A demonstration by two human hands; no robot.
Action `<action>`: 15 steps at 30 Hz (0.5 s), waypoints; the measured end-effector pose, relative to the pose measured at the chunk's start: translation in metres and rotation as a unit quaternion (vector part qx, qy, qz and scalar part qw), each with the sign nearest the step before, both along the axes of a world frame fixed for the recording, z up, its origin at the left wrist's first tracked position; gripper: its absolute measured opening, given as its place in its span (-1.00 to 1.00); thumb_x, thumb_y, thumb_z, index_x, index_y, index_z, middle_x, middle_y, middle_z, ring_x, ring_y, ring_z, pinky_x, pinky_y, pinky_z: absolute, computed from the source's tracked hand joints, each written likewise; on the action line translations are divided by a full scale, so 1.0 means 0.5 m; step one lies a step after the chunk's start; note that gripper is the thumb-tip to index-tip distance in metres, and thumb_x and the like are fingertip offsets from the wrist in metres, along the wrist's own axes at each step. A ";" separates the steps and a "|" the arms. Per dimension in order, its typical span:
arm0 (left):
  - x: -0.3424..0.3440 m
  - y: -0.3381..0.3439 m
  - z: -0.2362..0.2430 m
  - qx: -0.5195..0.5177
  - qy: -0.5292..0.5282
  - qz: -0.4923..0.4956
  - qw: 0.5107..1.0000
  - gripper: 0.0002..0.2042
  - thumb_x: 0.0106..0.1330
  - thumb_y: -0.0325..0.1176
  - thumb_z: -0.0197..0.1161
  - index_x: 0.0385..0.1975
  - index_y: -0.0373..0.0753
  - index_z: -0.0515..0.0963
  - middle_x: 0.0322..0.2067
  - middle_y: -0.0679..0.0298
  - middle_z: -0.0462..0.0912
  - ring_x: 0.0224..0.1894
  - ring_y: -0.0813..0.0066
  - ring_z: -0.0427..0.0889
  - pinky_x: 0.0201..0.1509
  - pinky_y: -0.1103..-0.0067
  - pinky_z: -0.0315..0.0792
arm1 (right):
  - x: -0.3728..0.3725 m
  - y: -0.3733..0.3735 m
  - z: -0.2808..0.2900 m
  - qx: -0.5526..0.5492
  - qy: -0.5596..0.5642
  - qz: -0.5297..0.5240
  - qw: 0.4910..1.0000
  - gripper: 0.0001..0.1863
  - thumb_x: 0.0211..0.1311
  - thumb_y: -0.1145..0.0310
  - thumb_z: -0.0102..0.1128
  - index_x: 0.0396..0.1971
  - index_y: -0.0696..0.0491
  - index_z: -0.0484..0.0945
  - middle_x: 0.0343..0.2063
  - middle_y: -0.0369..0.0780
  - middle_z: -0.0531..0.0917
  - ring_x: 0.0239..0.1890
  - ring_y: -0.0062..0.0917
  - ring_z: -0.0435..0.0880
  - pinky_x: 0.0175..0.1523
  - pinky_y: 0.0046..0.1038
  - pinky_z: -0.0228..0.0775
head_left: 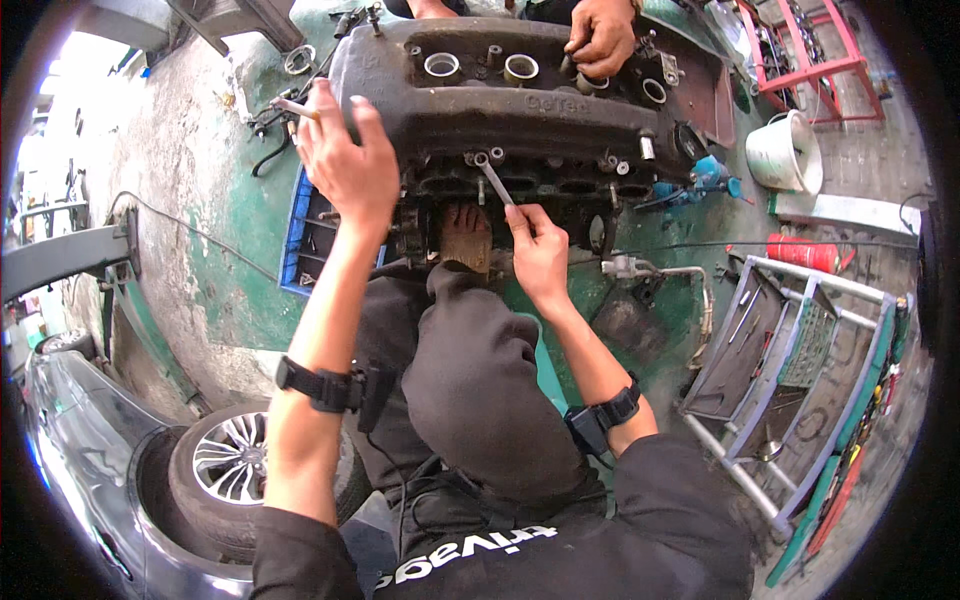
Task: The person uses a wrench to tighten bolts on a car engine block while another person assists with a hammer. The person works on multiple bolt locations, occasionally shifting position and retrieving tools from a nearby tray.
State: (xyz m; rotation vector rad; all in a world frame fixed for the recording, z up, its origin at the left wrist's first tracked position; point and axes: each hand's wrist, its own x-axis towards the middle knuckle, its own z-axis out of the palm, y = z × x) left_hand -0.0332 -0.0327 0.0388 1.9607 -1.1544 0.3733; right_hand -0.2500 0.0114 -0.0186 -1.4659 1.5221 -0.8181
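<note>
A dark, grimy engine (450,110) with round openings along its top cover lies in front of me. My right hand (540,252) grips a wrench (497,187), whose ring end sits at a bolt on the near side of the engine. Raised over the engine's left end, my left hand (350,165) has a cigarette (294,107) between its fingers. Another person's hand (602,38) reaches in from the far side, fingertips down at one of the round openings; what they touch is partly hidden.
A blue tray (297,235) stands left of the engine. To the right are a blue tool (710,178), a white bucket (783,155), a red cylinder (803,253) and a grey tool cart (790,370). A car wheel (225,455) is at lower left; a red frame (815,70) stands far right.
</note>
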 end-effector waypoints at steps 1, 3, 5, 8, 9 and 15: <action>-0.020 0.016 -0.002 -0.021 0.012 -0.046 0.999 -0.55 0.33 -0.26 0.08 0.13 -0.42 0.41 0.04 -0.12 0.53 0.10 -0.08 0.45 0.28 0.23 0.21 | 0.004 0.008 0.003 0.019 -0.001 -0.005 1.000 -0.68 0.34 0.18 0.16 -0.35 0.18 0.58 -0.72 -0.21 0.45 -0.67 -0.58 0.36 -0.53 -0.45 0.20; -0.057 0.038 -0.010 -0.022 0.040 -0.145 0.988 -0.55 0.32 -0.33 0.13 0.18 -0.36 0.38 0.08 -0.04 0.52 0.20 -0.02 0.41 0.34 0.27 0.18 | 0.013 0.004 0.008 0.008 -0.019 -0.003 1.000 -0.68 0.35 0.18 0.18 -0.35 0.19 0.56 -0.74 -0.34 0.36 -0.62 -0.73 0.24 -0.54 -0.52 0.11; -0.080 0.052 -0.021 0.022 -0.059 -0.183 0.981 -0.54 0.26 -0.41 0.18 0.17 -0.40 0.39 0.08 -0.03 0.52 0.19 0.04 0.44 0.34 0.25 0.18 | 0.018 -0.001 0.012 -0.013 -0.009 0.006 1.000 -0.69 0.35 0.19 0.18 -0.36 0.18 0.57 -0.75 -0.32 0.36 -0.63 -0.74 0.24 -0.55 -0.53 0.12; -0.081 0.055 -0.038 0.025 -0.100 -0.194 0.976 -0.53 0.25 -0.40 0.20 0.16 -0.41 0.38 0.13 0.01 0.48 0.22 0.08 0.42 0.36 0.21 0.15 | 0.017 -0.006 0.015 0.001 0.018 0.022 1.000 -0.71 0.34 0.20 0.15 -0.39 0.16 0.58 -0.72 -0.11 0.50 -0.69 -0.38 0.49 -0.52 -0.36 0.26; -0.075 0.054 -0.044 0.028 -0.098 -0.195 0.976 -0.53 0.25 -0.40 0.20 0.16 -0.41 0.38 0.14 0.01 0.47 0.23 0.08 0.41 0.37 0.21 0.15 | 0.017 -0.006 0.015 0.019 0.017 0.019 0.999 -0.71 0.34 0.21 0.16 -0.40 0.16 0.58 -0.72 -0.11 0.50 -0.69 -0.38 0.49 -0.52 -0.37 0.26; -0.041 0.055 -0.071 0.019 -0.156 -0.266 0.951 -0.41 0.20 -0.44 0.22 0.27 -0.36 0.24 0.20 -0.06 0.39 0.25 -0.05 0.37 0.35 0.16 0.19 | 0.024 0.008 0.009 0.004 -0.019 0.006 1.000 -0.71 0.34 0.23 0.19 -0.37 0.20 0.55 -0.74 -0.29 0.37 -0.61 -0.75 0.25 -0.53 -0.54 0.17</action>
